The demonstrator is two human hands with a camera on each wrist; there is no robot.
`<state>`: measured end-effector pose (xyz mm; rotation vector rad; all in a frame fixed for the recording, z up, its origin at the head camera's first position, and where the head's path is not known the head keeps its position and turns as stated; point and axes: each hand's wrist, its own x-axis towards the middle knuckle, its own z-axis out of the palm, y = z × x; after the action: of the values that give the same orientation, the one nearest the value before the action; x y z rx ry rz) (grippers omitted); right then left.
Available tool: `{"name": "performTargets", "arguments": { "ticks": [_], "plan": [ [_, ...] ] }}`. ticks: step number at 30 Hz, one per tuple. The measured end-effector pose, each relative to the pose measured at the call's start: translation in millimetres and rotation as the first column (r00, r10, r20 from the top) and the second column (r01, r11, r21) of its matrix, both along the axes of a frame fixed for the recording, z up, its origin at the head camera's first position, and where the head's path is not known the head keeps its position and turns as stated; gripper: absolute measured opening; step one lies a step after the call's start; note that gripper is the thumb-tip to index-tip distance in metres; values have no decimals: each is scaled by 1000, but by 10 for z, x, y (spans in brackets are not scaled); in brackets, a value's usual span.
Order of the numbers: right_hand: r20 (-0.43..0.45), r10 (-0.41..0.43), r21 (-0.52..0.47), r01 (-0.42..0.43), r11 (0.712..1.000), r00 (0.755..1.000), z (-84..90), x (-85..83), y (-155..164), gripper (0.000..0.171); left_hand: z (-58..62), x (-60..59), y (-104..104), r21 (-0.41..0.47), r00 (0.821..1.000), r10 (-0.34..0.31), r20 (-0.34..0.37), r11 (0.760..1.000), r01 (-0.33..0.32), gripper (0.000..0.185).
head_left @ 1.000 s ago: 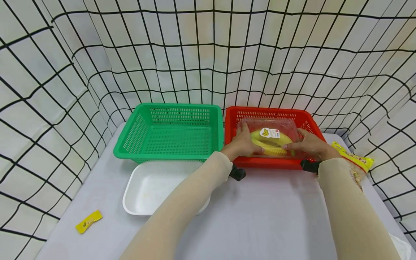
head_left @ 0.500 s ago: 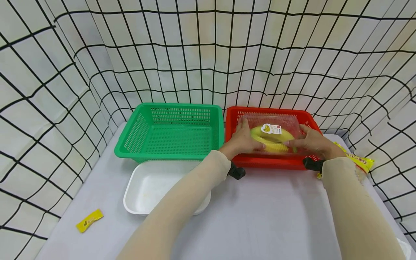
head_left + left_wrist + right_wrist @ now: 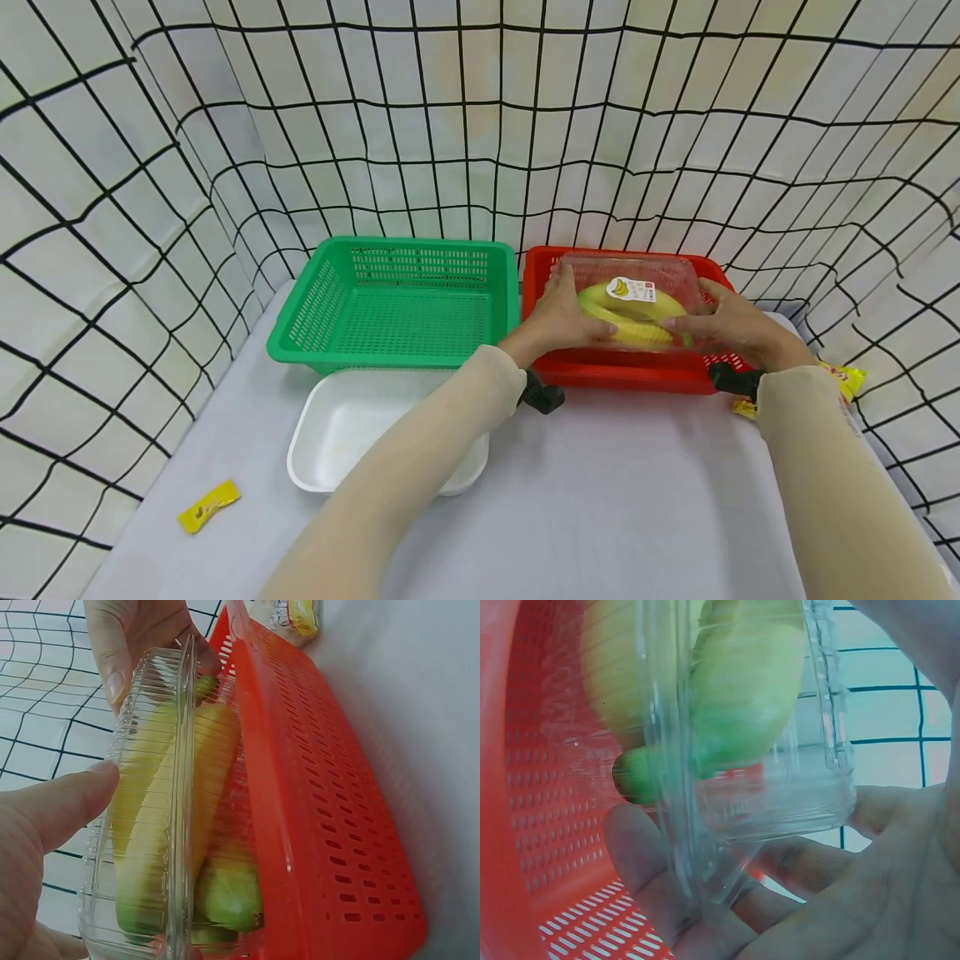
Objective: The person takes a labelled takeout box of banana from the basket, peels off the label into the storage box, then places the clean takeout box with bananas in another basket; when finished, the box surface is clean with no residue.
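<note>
A clear plastic clamshell box [image 3: 600, 267] holds yellow bananas [image 3: 161, 795] with green tips. On its lid is a white label [image 3: 631, 289] with a banana picture. My left hand [image 3: 558, 315] grips the box's left end, thumb on the near side. At the other end my right hand [image 3: 738, 327] holds it, with fingers [image 3: 780, 862] curled around the corner. The box overlaps the red basket [image 3: 622, 377] in the head view; in the left wrist view it stands partly above the basket's rim. The basket's floor is mostly hidden behind it.
A green basket [image 3: 298, 351] stands left of the red one. Before it lies a white tray [image 3: 352, 433], partly behind my left sleeve. One small yellow packet [image 3: 209, 507] lies far left. Yellow packaging [image 3: 847, 380] shows beyond my right wrist. Black netting [image 3: 495, 158] surrounds the table.
The box has risen and shifted slightly right in the head view, with both hands holding it throughout. More of the red basket's near inside wall shows below it.
</note>
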<state>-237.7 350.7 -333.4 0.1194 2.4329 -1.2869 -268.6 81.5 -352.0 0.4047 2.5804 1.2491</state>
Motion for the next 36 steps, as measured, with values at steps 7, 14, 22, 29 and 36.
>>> {"name": "performTargets", "arguments": {
  "ticks": [7,14,22,29,36],
  "plan": [
    [-21,-8,29,9,1000,1000,61,49,-4,123,74,20,-60,27,1000,-24,-11,999,24,120],
    [-30,-12,46,14,999,999,122,98,3,122,149,78,-132,40,998,-54,-37,998,56,118],
    [-54,-2,61,5,998,999,226,227,-34,125,213,217,-199,49,997,-57,-53,997,59,117],
    [-103,4,99,6,995,995,272,370,-51,114,274,332,-236,56,995,-66,-80,996,70,117],
    [-154,10,138,11,990,988,277,546,-47,110,291,454,-301,97,992,-87,-92,991,96,117]
  ]
}}
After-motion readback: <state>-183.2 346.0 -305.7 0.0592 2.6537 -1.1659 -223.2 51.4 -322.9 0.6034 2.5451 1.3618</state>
